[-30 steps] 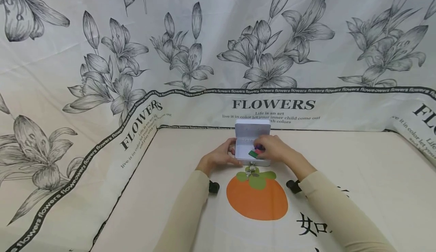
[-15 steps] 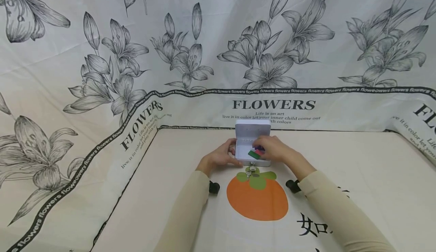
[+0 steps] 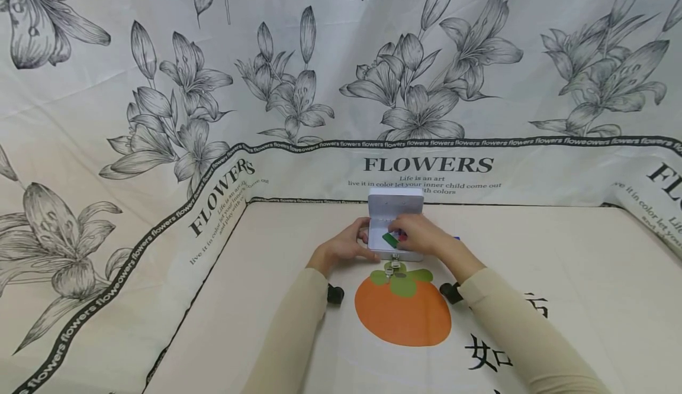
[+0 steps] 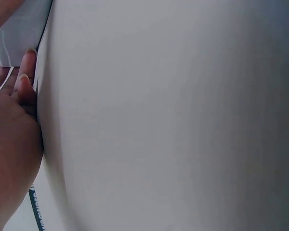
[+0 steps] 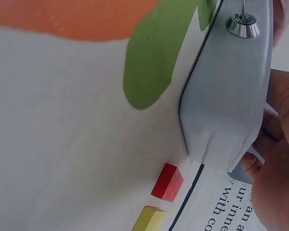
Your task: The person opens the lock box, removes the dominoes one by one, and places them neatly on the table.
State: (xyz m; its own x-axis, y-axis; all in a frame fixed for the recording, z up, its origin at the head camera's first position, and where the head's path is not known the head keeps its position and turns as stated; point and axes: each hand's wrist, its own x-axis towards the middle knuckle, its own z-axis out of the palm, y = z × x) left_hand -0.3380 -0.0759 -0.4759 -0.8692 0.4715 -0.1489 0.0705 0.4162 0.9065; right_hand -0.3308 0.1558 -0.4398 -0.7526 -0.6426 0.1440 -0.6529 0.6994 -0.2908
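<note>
Nearest is the lock [image 5: 243, 25] on the grey cash box [image 5: 221, 106]. The left hand [image 3: 348, 240] grips the box's left side; the right hand [image 3: 418, 234] reaches inside, any pinch hidden, near a green block [image 3: 391, 240] and a reddish piece [image 3: 402, 236]. To the box's right, on the table [image 3: 533, 240], lie red [image 5: 167, 183] and yellow blocks [image 5: 149, 219]. The lid [image 3: 396, 202] stands raised. Judging by pieces both inside and out, the work seems midway.

Both forearms [image 3: 469, 262], in beige fabric sleeves [image 3: 288, 335], reach toward the far edge of the worktop [image 3: 559, 240]; the bare left hand [image 3: 345, 242] keeps thumb and fingers apart, the bare right hand [image 3: 419, 233] bends its fingers downward.
</note>
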